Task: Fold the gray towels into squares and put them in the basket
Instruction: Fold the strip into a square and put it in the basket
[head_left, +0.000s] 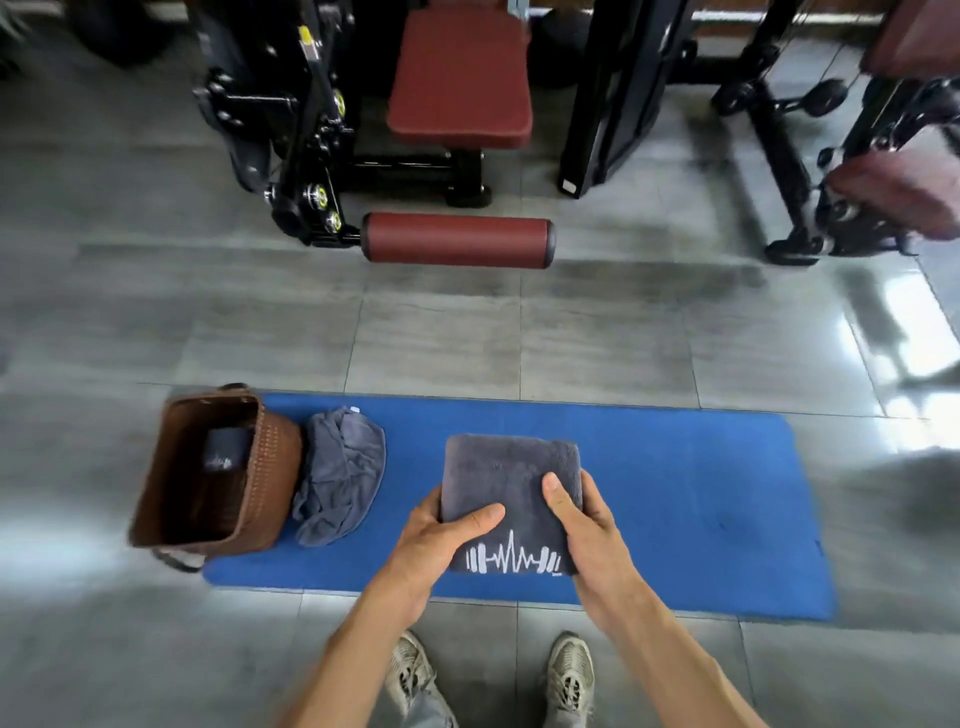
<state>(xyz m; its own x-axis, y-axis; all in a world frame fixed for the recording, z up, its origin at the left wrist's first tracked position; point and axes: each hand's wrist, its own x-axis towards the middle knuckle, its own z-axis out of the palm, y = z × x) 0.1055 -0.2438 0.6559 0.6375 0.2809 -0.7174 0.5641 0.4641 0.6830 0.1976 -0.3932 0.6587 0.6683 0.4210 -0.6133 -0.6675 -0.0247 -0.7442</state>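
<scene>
head view shows left hand (441, 535) and right hand (582, 525) each gripping a side of the folded towel (511, 478); best carried level, layers pinched, to the basket (270, 467).

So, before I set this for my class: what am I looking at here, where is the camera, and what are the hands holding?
The one picture comes from a camera worn on a person's head, looking down. The left hand and right hand grip a folded gray towel over a blue mat on a gym floor. To the left stands a brown basket with one folded towel inside, and beside it lies a crumpled towel, not yet folded.
</scene>
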